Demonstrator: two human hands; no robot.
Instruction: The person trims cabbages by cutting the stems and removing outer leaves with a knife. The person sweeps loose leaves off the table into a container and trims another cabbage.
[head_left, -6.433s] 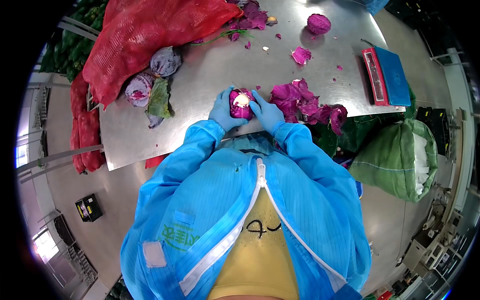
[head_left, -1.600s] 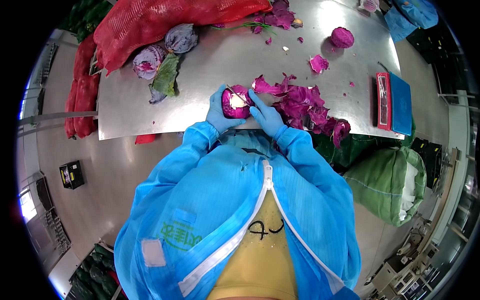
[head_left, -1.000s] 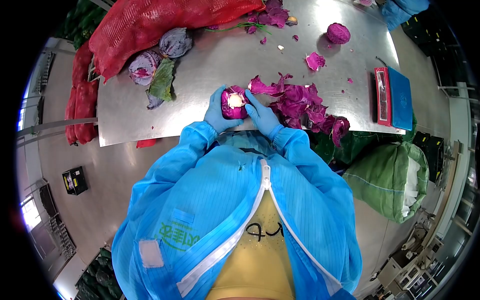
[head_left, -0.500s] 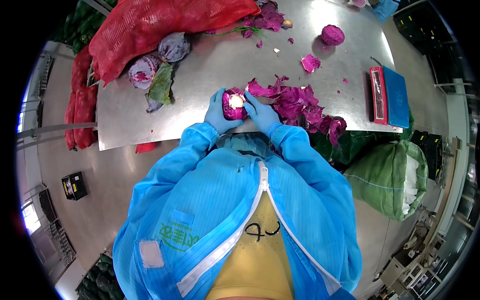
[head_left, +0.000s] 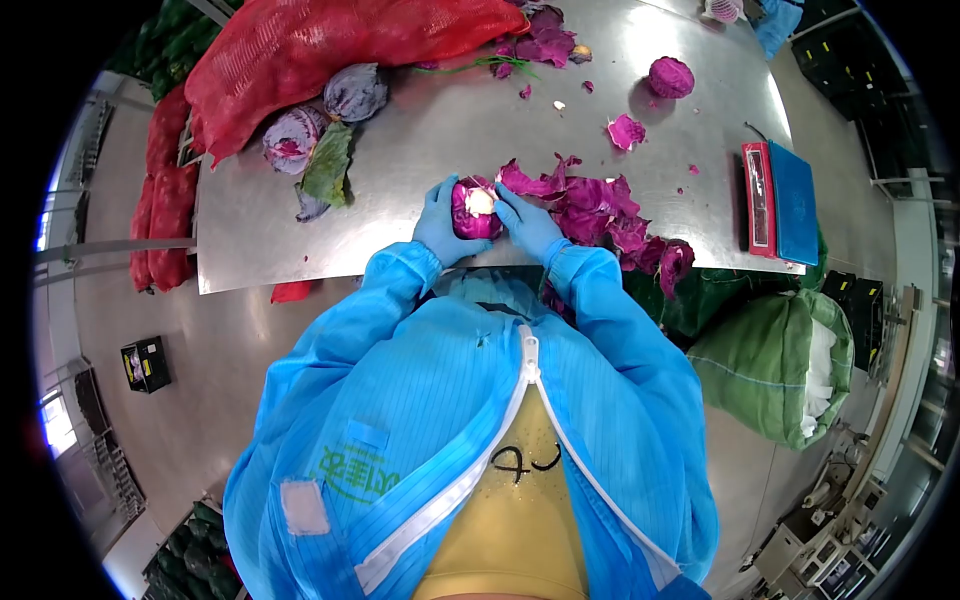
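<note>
A red cabbage (head_left: 474,216) with its pale cut stem end facing up is between my gloved hands at the near edge of the steel table (head_left: 400,150). My left hand (head_left: 440,225) wraps round its left side, thumb at the bottom. On the right, my right hand (head_left: 527,222) touches the cabbage near the stem with its fingertips; whether it holds something small there, such as a blade, is too small to tell. Loose purple leaves (head_left: 590,210) lie in a heap right beside my right hand.
A red mesh sack (head_left: 300,60) fills the back left, with two whole cabbages (head_left: 355,93) and a green leaf (head_left: 327,165) before it. A peeled cabbage (head_left: 671,77) sits far right. The blue and red box (head_left: 790,205) stands at the right edge, above a green sack (head_left: 765,355).
Compared with the earliest frame, more purple leaves lie beside my right hand. The cabbage has turned slightly between my hands, and the whole view has shifted a little.
</note>
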